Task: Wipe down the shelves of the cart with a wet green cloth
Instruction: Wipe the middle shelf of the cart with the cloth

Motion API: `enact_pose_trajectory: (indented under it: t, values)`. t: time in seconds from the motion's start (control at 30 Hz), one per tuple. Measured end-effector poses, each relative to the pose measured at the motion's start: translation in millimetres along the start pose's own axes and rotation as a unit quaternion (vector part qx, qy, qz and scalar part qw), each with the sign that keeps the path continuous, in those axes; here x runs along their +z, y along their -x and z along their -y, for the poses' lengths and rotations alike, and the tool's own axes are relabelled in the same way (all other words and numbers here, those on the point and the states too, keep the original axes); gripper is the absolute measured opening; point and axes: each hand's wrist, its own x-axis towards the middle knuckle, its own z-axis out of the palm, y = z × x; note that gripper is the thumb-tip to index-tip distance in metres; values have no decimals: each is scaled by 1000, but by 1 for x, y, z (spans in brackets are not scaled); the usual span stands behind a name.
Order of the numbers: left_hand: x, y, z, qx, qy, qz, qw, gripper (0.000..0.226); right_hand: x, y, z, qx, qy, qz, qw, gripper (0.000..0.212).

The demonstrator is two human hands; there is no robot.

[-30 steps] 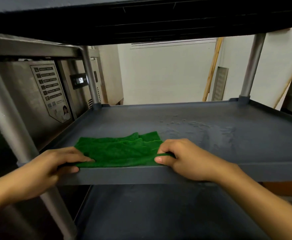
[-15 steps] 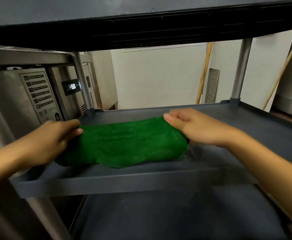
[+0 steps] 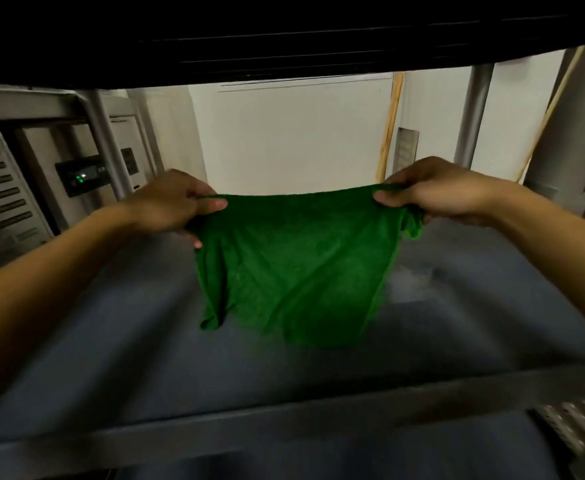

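Note:
The green cloth hangs spread out above the grey middle shelf of the cart. My left hand pinches its top left corner between thumb and fingers. My right hand pinches the top right corner, with a bunch of cloth under the palm. The cloth's lower edge dangles close to the shelf surface; I cannot tell if it touches. A pale wet patch shows on the shelf to the right of the cloth.
The dark underside of the upper shelf hangs low overhead. Grey cart posts stand at back left and back right. A steel appliance with a lit display is at left. The shelf's front rim runs across below.
Both hands lifted the cloth off the shelf by its top corners and stretched it out in the air. The view moved closer and tilted down.

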Motion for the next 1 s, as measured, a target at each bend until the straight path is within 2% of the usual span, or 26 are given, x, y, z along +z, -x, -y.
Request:
enact_pose_trajectory:
  t: [0.1, 0.2, 0.3, 0.37, 0.47, 0.53, 0.6, 0.67, 0.73, 0.8, 0.83, 1.0]
  values:
    - [6, -41, -13, 13, 0, -53, 998, 21, -19, -34, -6, -6, 11, -111, 994, 16]
    - [10, -84, -30, 74, -58, -121, 988, 18, -40, -67, -3, -32, -12, -206, 978, 15]
    - [18, -120, -43, 147, -112, -187, 965, 24, -55, -93, -3, -72, 73, -302, 948, 19]
    - [34, -135, -41, 182, -130, -204, 953, 23, -55, -102, -13, -80, 106, -337, 932, 21]
    - [71, -147, -16, 175, -163, -143, 960, 23, -36, -103, -46, -41, 159, -291, 942, 24]
    - [95, -147, 10, 165, -245, -67, 953, 25, -18, -98, -71, -9, 231, -189, 954, 25]
    - [113, -144, 35, 180, -318, -15, 931, 25, -5, -93, -89, 13, 256, -84, 963, 27]
    - [124, -137, 51, 192, -315, 34, 929, 27, 8, -92, -101, 60, 229, 24, 971, 42]
    - [132, -130, 60, 192, -290, 73, 935, 41, 27, -98, -110, 92, 240, 105, 961, 65]
    - [133, -126, 67, 184, -302, 79, 932, 63, 45, -105, -118, 92, 251, 125, 956, 74]
    - [133, -126, 68, 183, -314, 78, 928, 65, 51, -107, -121, 86, 242, 118, 959, 71]
    - [140, -120, 61, 169, -328, 100, 924, 50, 57, -100, -130, 38, 233, 51, 970, 42]
